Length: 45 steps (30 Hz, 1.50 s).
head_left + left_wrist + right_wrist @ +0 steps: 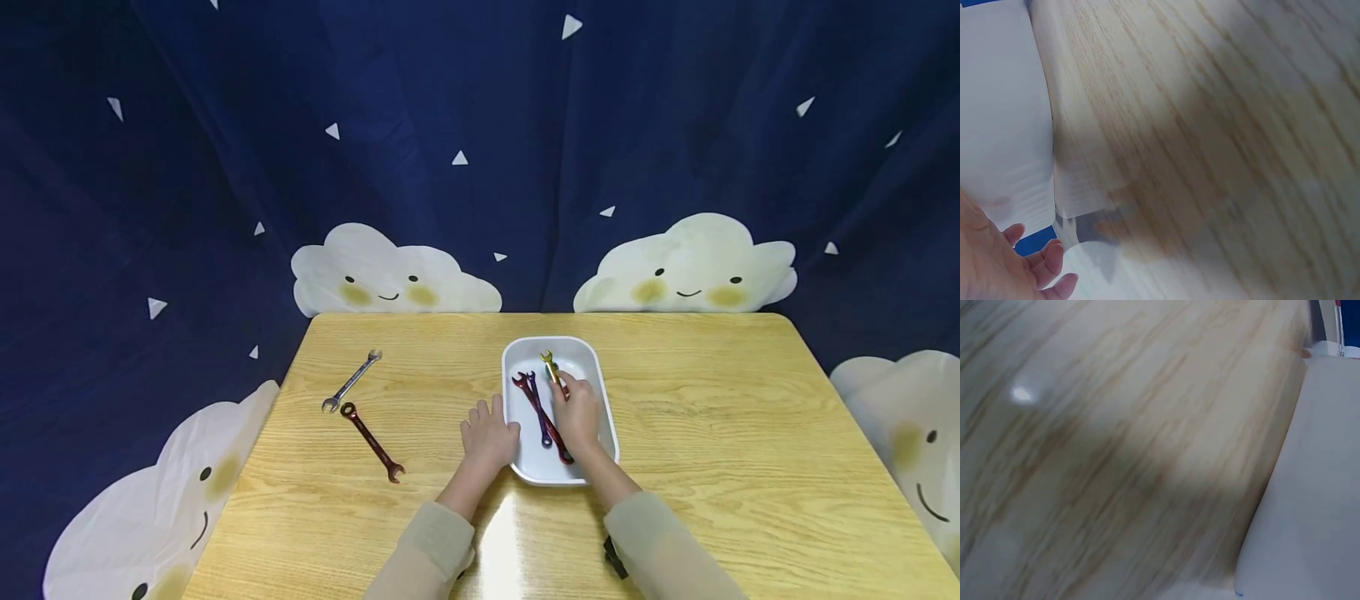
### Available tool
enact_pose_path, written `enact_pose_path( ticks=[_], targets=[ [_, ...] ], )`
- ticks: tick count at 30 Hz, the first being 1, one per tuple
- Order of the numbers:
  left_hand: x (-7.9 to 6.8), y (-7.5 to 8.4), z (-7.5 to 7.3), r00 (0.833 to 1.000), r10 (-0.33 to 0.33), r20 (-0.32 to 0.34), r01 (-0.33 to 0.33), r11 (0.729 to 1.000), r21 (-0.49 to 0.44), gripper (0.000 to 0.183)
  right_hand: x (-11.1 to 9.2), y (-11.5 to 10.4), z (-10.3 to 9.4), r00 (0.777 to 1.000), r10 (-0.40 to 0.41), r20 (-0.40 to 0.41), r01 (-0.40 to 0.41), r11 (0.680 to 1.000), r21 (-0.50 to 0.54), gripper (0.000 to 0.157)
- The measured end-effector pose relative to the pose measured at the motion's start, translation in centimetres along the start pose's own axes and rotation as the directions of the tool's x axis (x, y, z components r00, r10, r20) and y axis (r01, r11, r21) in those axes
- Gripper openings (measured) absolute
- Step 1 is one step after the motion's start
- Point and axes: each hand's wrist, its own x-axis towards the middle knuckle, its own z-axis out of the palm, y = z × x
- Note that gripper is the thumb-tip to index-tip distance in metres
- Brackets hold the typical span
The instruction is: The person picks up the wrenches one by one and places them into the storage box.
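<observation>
A white tray stands at the middle of the table. My left hand rests at its left side, thumb over the rim and the other fingers outside; the left wrist view shows these fingers loosely bent beside the tray wall. Inside the tray, my right hand pinches a gold combination wrench, its open end pointing away from me. The hand covers the wrench's near end. A red wrench and a purple wrench lie crossed in the tray, left of the right hand.
On the table to the left lie a silver wrench and a dark red wrench. A dark blue curtain with clouds hangs behind the far edge. The right wrist view shows mostly table and tray wall.
</observation>
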Motion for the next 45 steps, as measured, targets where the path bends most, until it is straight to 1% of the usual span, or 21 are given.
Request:
enact_pose_path(
  ticks=[9, 16, 21, 28, 31, 38, 45],
  targets=[
    [-0.04, 0.04, 0.02, 1.0, -0.002, -0.008, 0.002, 1.0, -0.005, 0.044, -0.33, -0.04, -0.01, 0.996, 0.038, 0.076, -0.033, 0.998, -0.06, 0.027],
    [-0.09, 0.0, 0.0, 1.0, 0.0, -0.008, 0.0, 1.0, -0.017, 0.044, -0.51, -0.02, 0.12, 0.989, 0.042, 0.14, -0.024, 0.992, -0.122, 0.029],
    [-0.07, 0.08, -0.05, 1.0, 0.002, -0.009, -0.003, 1.0, -0.011, 0.045, -0.52, -0.07, 0.1, 0.98, 0.077, 0.183, -0.049, 0.987, -0.151, 0.03],
    [-0.11, 0.06, -0.04, 1.0, 0.003, -0.012, -0.003, 1.0, -0.003, 0.044, -0.64, -0.09, 0.21, 0.961, 0.104, 0.255, -0.058, 0.982, -0.179, 0.032],
    [-0.08, 0.03, 0.04, 1.0, 0.003, -0.015, -0.003, 1.0, -0.005, 0.043, -0.72, -0.1, 0.26, 0.957, 0.102, 0.271, -0.051, 0.98, -0.192, 0.032],
    [-0.05, -0.04, 0.18, 1.0, 0.003, -0.017, -0.004, 1.0, -0.006, 0.042, -0.74, -0.26, 0.18, 0.954, 0.071, 0.291, -0.004, 0.975, -0.223, 0.031],
    [-0.09, -0.03, 0.17, 1.0, 0.004, -0.017, -0.004, 1.0, -0.002, 0.042, -0.8, -0.24, 0.33, 0.945, 0.1, 0.31, -0.027, 0.973, -0.229, 0.029]
  ],
)
